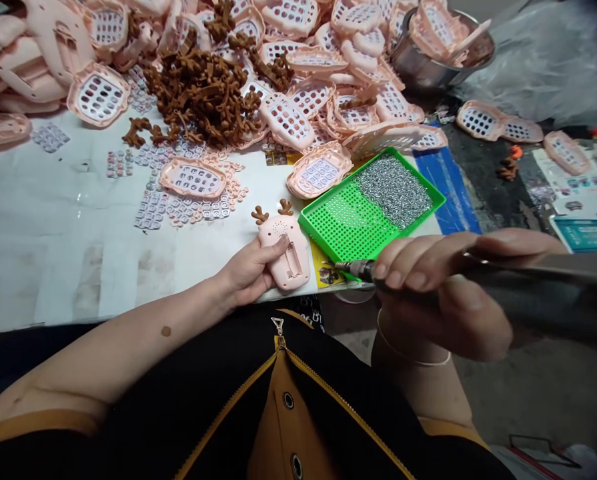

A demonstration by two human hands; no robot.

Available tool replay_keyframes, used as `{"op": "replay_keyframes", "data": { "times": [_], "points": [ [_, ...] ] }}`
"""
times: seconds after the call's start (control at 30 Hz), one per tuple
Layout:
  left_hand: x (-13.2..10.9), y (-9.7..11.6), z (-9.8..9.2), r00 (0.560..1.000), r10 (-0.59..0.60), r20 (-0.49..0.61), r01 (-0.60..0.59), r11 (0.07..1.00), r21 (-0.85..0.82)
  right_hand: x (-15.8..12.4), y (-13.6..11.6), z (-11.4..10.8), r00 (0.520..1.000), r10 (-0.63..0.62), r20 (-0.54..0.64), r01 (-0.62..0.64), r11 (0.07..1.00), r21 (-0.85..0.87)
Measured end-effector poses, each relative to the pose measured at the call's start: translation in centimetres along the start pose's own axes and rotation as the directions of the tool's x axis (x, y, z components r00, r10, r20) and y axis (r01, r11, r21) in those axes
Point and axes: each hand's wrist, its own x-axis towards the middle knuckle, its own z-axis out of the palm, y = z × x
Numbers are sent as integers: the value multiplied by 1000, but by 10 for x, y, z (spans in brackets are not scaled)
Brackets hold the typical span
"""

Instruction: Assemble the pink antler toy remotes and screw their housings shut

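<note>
My left hand (252, 270) is closed around a pink toy phone (298, 250), its back facing up with the open battery slot showing and two brown antlers at the top end. The thumb lies across the casing beside that slot. On the right, my right hand (428, 287) grips a dark power screwdriver (543, 293) whose bit points left, over the near corner of a green tray (323, 230). Small silver screws (395, 190) are heaped in the tray's far right part. The screwdriver's tip is apart from the phone.
Brown antler pieces (203, 90) and pink shell halves (288, 120) pile up at the back. Small button pieces (153, 207) lie around one shell (193, 179). A metal bowl (415, 73) of shells stands back right, near clear plastic sheeting (543, 60).
</note>
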Motion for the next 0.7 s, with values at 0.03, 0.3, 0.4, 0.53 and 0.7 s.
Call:
{"op": "replay_keyframes", "data": {
  "times": [0.03,0.3,0.4,0.53,0.7],
  "points": [
    [1,-1,0,1000,7,-6,-7,1000,-7,-5,-3,2,999,32,38,-33,999,20],
    [5,-1,2,1000,17,-9,-18,998,-52,-20,-3,7,971,122,206,-135,990,47],
    [5,-2,1,1000,9,-11,-9,999,-40,-23,3,8,970,126,207,-144,987,73],
    [5,-2,2,1000,16,-1,-16,1000,-19,-30,12,7,954,171,247,-195,978,76],
    [8,-3,1,999,29,20,-28,1000,-13,-31,16,11,923,175,342,-221,970,101]
  ]
}}
